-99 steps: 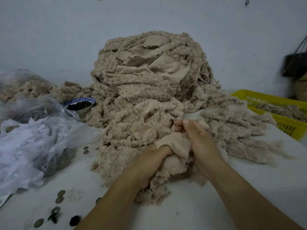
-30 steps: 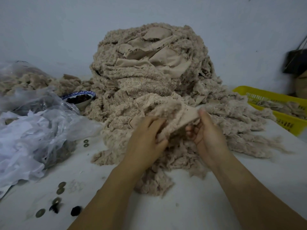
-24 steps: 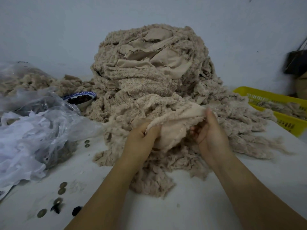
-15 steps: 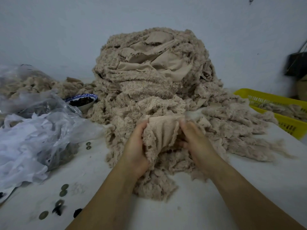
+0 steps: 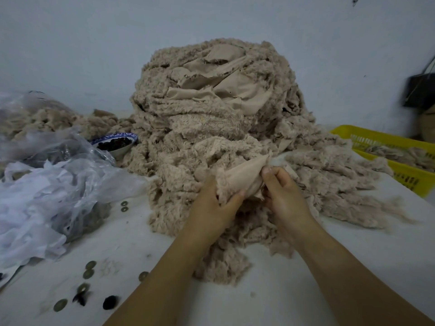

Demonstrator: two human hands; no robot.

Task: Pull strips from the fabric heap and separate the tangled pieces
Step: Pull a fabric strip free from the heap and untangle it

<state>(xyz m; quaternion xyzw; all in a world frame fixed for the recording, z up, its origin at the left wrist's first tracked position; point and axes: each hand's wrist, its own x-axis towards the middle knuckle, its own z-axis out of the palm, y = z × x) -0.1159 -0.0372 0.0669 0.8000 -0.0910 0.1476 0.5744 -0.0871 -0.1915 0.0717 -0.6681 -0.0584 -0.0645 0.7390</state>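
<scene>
Fabric heap point(image 5: 211, 109): a tall mound of beige fleecy strips at the middle of the white surface point(image 5: 270, 302). One strip point(image 5: 244, 175), smooth side showing, is raised at the heap's near foot. The left hand point(image 5: 211, 210) grips its lower end with curled fingers, and the right hand point(image 5: 284, 196) pinches its upper edge. Its far end looks caught in the tangle. Progress appears early, as most of the mound is unsorted. A few pieces lie in the yellow basket point(image 5: 409, 178) at right. Plastic bags point(image 5: 47, 196), a bowl point(image 5: 117, 143) and coins point(image 5: 88, 274) lie at left.
</scene>
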